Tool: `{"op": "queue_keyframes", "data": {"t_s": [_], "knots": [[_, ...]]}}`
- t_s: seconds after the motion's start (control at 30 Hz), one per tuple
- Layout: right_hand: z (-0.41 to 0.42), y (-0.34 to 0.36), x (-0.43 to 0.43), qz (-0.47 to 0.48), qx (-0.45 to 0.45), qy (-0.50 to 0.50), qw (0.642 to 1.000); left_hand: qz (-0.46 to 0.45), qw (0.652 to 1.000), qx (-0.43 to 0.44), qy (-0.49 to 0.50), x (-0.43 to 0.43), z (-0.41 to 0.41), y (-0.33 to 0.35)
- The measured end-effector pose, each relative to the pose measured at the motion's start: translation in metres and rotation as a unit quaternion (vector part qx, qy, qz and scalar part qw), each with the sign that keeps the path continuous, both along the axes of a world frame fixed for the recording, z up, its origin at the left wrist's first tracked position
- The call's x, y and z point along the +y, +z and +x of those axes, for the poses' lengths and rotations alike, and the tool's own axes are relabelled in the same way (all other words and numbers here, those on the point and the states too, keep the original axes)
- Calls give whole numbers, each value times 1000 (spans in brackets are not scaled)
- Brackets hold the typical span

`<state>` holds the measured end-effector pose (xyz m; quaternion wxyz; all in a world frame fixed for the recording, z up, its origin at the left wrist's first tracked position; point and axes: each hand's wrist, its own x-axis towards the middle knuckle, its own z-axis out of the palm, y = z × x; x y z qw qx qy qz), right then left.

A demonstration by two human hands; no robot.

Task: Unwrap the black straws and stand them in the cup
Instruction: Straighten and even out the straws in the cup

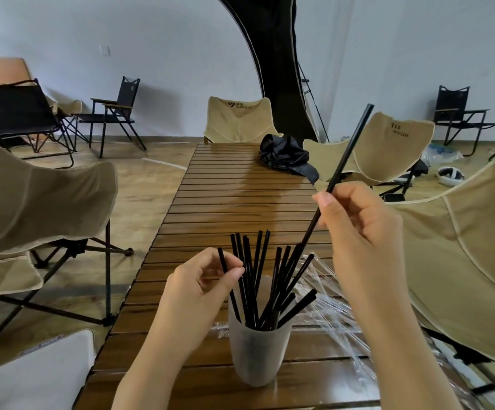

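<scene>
A frosted white cup (256, 355) stands on the slatted wooden table (240, 202), near its front edge. Several black straws (258, 279) stand in it, fanned out. My right hand (361, 232) pinches one long black straw (348, 150) above and right of the cup; the straw slants up to the right, its lower end among the straws in the cup. My left hand (201, 291) is at the cup's left, its thumb and fingers pinching the leftmost straw (222, 260) near its top. Clear plastic wrappers (333, 309) lie in a heap right of the cup.
A crumpled black bag (286, 156) lies at the table's far right. Beige folding chairs stand at the left (33, 208), right (476, 261) and far end (237, 119). Black chairs line the back wall. A white cushion (39, 374) is at bottom left.
</scene>
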<state>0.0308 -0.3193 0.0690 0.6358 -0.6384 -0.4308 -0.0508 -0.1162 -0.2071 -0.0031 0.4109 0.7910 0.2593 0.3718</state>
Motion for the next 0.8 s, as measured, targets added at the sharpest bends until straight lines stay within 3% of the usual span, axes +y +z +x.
{"op": "queue_keyframes", "data": {"t_s": [0.1, 0.23, 0.3, 0.5, 0.8], "knots": [[0, 1, -2, -49, -21, 11, 999, 1, 1000, 2, -3, 0, 0, 0], [0, -6, 1, -223, -58, 43, 972, -6, 1000, 17, -3, 2, 0, -1], [-1, -10, 3, -256, -72, 35, 963, -6, 1000, 19, -5, 2, 0, -1], [-5, -9, 5, -199, -71, 31, 977, -4, 1000, 27, -9, 2, -1, -1], [-2, -13, 6, -216, -106, 43, 970, -9, 999, 33, -3, 2, -2, -1]]}}
